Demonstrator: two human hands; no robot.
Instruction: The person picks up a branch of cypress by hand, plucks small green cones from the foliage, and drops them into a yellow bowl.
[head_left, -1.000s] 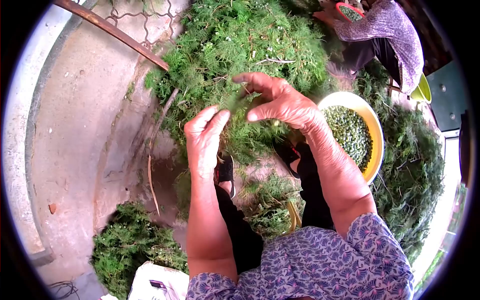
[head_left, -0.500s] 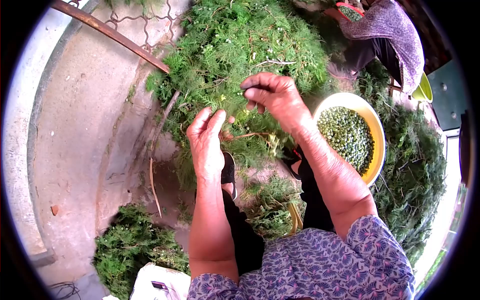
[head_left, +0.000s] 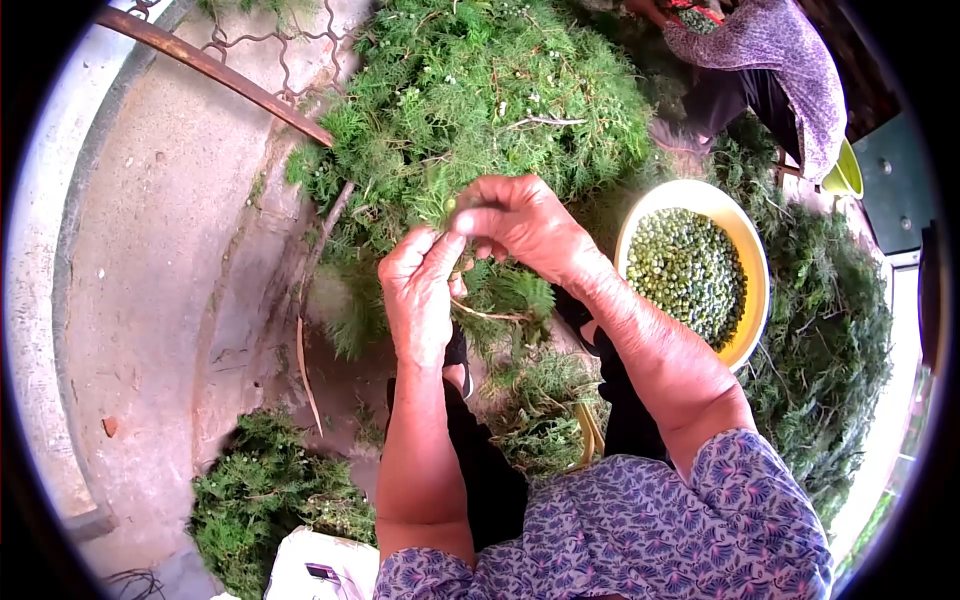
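Note:
My left hand (head_left: 417, 290) is closed in a pinch on a thin green sprig (head_left: 436, 203), whose brownish stem comes out below the fingers. My right hand (head_left: 525, 225) meets it at the fingertips, thumb and forefinger pressed together by the sprig; whatever lies between them is too small to make out. To the right of my right forearm stands a yellow basin (head_left: 757, 262) holding small green berries (head_left: 685, 270). Beyond both hands lies a large heap of green branches (head_left: 500, 90).
A co-worker in a patterned top (head_left: 775, 60) crouches at the upper right, near a yellow-green container (head_left: 846, 172). More cut branches (head_left: 825, 330) lie right of the basin, with a smaller pile (head_left: 265, 490) at lower left. A rusty bar (head_left: 215, 70) crosses the upper left.
My right hand has moved left and down, so its fingertips now meet those of my left hand. The left hand has shifted slightly. The co-worker's arms have moved a little up and left.

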